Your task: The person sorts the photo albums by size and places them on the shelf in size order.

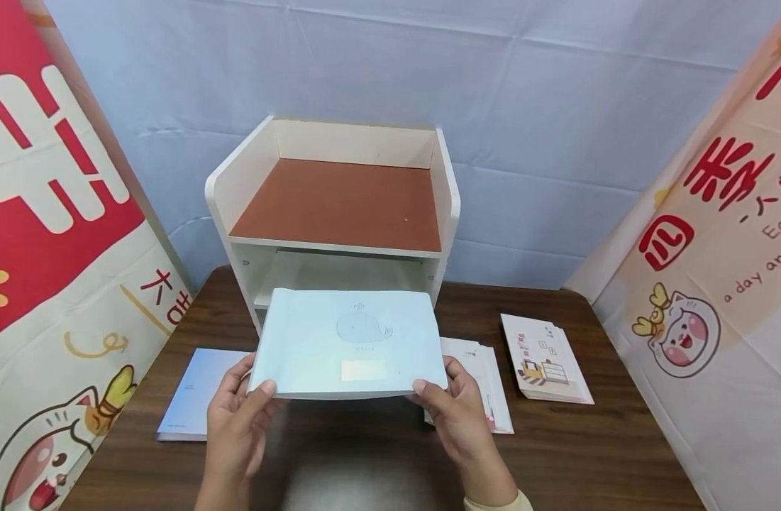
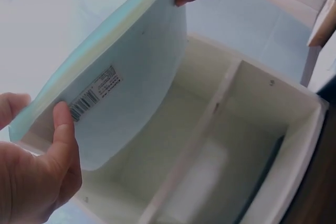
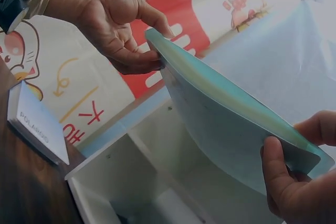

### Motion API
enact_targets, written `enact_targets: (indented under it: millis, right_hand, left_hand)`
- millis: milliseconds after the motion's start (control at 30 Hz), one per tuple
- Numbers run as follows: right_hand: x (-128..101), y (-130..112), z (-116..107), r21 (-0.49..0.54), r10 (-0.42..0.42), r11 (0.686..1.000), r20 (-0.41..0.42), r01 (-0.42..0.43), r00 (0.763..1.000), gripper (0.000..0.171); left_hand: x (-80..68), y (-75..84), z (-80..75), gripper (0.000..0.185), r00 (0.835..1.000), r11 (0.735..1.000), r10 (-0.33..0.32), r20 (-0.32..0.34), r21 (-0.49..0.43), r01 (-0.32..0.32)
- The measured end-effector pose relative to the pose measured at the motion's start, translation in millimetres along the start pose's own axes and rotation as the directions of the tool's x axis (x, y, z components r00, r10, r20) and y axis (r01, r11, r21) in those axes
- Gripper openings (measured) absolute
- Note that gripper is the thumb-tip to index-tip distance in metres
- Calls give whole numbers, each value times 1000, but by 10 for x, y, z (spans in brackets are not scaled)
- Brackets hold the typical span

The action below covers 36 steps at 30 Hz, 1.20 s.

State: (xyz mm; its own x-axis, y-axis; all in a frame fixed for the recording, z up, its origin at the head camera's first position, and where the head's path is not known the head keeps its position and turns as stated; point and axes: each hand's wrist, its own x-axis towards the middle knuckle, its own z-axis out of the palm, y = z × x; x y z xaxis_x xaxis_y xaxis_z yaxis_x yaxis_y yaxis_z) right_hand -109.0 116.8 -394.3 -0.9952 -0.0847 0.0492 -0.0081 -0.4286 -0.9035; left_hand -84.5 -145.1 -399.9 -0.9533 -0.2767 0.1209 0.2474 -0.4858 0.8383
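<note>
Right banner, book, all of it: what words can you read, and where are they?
"Eati" and "a day and", both cut off: right banner.
"POLAROID": book lying on the table.
Big Chinese characters on both banners: I cannot read them for sure.
Barcode label under the blue booklet held by both hands: too small.
Tiny word under its whale drawing: blurred.

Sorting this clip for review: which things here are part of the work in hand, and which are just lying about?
In the work:
blue book, gripped at its near corners by the left hand and the right hand
white shelf, just behind the book

Lying about:
notebook, on the table at left
booklets, at right
card stack, far right
banners
</note>
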Motion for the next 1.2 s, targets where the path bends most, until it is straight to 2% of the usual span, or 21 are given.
enact_targets:
  millis: [233, 433, 667, 833, 1000, 1200]
  right_hand:
    - [23, -157, 66, -16, -25, 1000, 51, 26, 998, 46]
    - [48, -282, 130, -12, -32, 999, 63, 33, 997, 48]
    - [65, -409, 215, -17, -38, 999, 69, 39, 997, 50]
    - [82, -502, 248, -27, -57, 998, 88, 59, 994, 49]
    - [99, -584, 261, -36, -77, 996, 118, 82, 990, 50]
    - [133, -655, 285, -49, -68, 996, 135, 76, 989, 50]
  left_hand:
    - [50, 133, 67, 41, 999, 999, 24, 33, -21, -24]
    - [93, 242, 128, 39, 998, 996, 40, 42, -87, -37]
    - [145, 370, 152, 38, 994, 994, 75, 78, -81, -69]
    - [172, 447, 166, 38, 989, 995, 95, 115, -53, -89]
    - [211, 532, 180, 39, 977, 991, 130, 170, -6, -130]
    - [253, 647, 204, 41, 977, 990, 100, 191, 82, -117]
